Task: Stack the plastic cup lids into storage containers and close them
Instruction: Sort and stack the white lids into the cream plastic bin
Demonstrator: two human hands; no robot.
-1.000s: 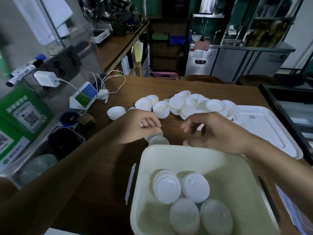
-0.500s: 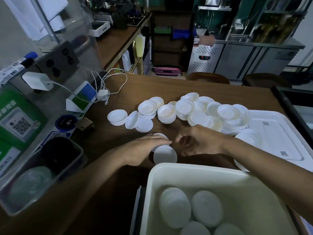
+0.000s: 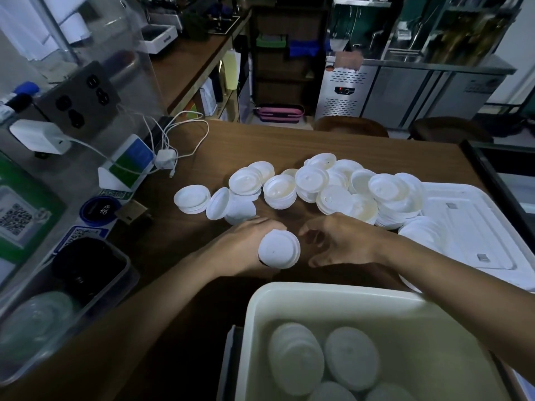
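We had left grip clamped on lid stack, frame centre; right grip just beside, fingers relaxed, apart; storage container lower frame.

Your view is dim and greenish; the white lids glow palest mid-frame, the lower left sinks into shadow, and straight edges bow near the borders

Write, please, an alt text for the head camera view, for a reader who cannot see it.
The left hand grips a small stack of white cup lids over a wooden table, the right hand empty beside it. Beyond them lies a loose pile of lids; nearer, a cream storage container holds more stacks.
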